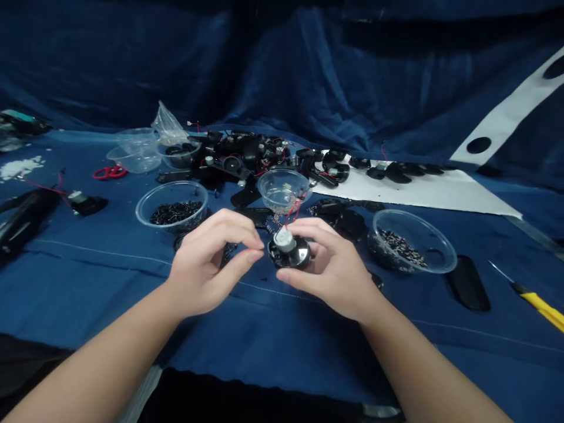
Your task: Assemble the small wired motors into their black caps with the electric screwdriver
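My right hand (337, 267) is closed around a round black plastic housing with a small motor (284, 241) standing up in it. The motor has a white top, and red wires (294, 212) rise from it. Just left of the housing, my left hand (205, 261) pinches thumb and forefinger together; anything between the tips is too small to make out. Behind the hands is a clear bowl (284, 183) with small metal pieces in it. To the left sits a clear bowl of black screws (176, 212), and to the right one of small dark and silvery pieces (403, 247).
A pile of black parts and red wires (251, 150) lies at the back. Red-handled scissors (110, 172) and a motor part (83, 202) are on the left. On the right are a white board (423, 191), a black flat piece (470, 285) and a yellow-handled screwdriver (544, 310).
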### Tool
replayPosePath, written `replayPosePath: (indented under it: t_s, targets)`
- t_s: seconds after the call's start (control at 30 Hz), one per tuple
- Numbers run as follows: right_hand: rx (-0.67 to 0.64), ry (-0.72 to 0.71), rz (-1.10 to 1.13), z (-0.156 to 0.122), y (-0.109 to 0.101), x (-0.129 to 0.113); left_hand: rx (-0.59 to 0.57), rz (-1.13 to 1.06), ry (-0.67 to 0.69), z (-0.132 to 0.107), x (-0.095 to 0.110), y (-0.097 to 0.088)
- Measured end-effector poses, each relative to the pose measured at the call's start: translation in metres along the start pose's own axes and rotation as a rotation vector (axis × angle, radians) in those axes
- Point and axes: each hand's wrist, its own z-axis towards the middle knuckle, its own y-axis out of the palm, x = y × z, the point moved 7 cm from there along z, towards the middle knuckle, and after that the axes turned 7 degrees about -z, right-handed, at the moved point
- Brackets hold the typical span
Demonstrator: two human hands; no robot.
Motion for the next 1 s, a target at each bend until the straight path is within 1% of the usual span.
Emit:
replayPosePath:
  t_s: [0.1, 0.27, 0.37, 0.47, 0.57, 0.63, 0.7, 0.77, 0.87, 1.0]
  targets:
    - [0.078, -0.067, 0.005, 0.000, -0.003, -0.003, -0.020, -0.046, -0.066, -0.001, -0.009, 0.006]
    - [0.203, -0.208, -0.127, -0.003, -0.009, -0.012, -0.029, -0.120, -0.066, -0.004, -0.009, 0.014]
    - [0.249, -0.288, -0.206, -0.005, -0.010, -0.017, -0.054, -0.120, -0.096, -0.005, -0.011, 0.017]
    - [0.322, -0.369, -0.291, -0.010, -0.010, -0.021, -0.041, -0.146, -0.165, -0.007, -0.017, 0.019]
    - [0.412, -0.381, -0.376, -0.015, -0.012, -0.022, 0.015, -0.271, -0.292, -0.011, -0.025, 0.023]
    - [0.415, -0.370, -0.377, -0.015, -0.011, -0.022, 0.042, -0.332, -0.360, -0.014, -0.028, 0.026]
    - [0.375, -0.380, -0.352, -0.014, -0.009, -0.023, 0.075, -0.340, -0.386, -0.015, -0.029, 0.028]
    - [0.342, -0.407, -0.371, -0.013, -0.007, -0.025, 0.118, -0.331, -0.386, -0.016, -0.028, 0.027]
    - [0.327, -0.453, -0.399, -0.013, -0.006, -0.029, 0.160, -0.310, -0.370, -0.017, -0.028, 0.026]
    - [0.313, -0.465, -0.357, -0.014, -0.003, -0.028, 0.156, -0.236, -0.345, -0.019, -0.028, 0.025]
